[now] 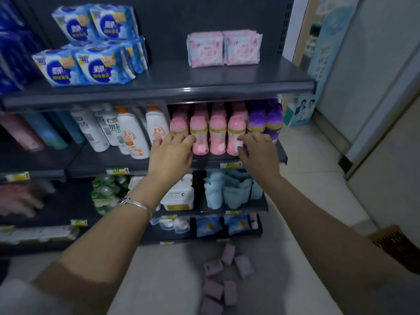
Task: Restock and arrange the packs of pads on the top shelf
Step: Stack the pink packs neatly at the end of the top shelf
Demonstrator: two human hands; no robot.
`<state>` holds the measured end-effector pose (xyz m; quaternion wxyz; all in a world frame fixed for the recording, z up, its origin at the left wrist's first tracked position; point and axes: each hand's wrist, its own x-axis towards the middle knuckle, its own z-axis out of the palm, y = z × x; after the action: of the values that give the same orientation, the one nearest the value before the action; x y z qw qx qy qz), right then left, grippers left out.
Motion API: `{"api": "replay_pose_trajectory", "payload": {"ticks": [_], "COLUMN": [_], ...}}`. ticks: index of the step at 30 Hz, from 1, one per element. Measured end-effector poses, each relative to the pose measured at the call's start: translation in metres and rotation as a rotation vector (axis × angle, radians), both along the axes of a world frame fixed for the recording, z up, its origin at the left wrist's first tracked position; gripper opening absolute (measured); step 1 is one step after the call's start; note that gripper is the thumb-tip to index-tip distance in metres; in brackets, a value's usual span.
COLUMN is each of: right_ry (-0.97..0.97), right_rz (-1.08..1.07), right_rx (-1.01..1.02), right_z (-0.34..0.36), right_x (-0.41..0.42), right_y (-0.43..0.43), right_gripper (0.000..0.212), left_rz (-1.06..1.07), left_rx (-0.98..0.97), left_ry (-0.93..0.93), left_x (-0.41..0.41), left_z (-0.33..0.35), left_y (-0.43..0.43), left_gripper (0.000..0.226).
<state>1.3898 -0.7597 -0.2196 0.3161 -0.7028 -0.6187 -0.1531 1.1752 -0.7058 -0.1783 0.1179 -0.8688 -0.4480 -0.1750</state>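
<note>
Two bare hands, fingers loosely spread and holding nothing, hovered before pink plastic bottles [210, 135]: left hand [170, 154], right hand [258, 153]. Above, the dark grey metal top shelf [172, 76] held two pink-and-white packs of pads [223, 48] and stacked blue packs [91, 48]. Small purple packs [223, 276] lay scattered on the floor.

Dark metal shelving [159, 94] stands on pale tiled floor [306, 160].

I have one wide view only, from the head, facing forward and down. It sits close to the rack [204, 14], top shelf [170, 73] high in frame, floor [163, 269] at the bottom edge.
</note>
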Motion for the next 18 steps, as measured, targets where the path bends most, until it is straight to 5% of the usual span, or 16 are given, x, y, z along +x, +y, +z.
{"api": "replay_pose_trajectory", "payload": {"ticks": [18], "right_ry": [0.048], "right_rz": [0.066], "right_rx": [-0.375], "right_z": [-0.166], "right_x": [0.0], "right_y": [-0.073], "right_gripper": [0.041], "left_rz": [-0.037], "left_rx": [-0.241], "left_ry": [0.058], "left_x": [-0.005], "left_z": [-0.183], "left_y": [-0.06], "left_gripper": [0.043]}}
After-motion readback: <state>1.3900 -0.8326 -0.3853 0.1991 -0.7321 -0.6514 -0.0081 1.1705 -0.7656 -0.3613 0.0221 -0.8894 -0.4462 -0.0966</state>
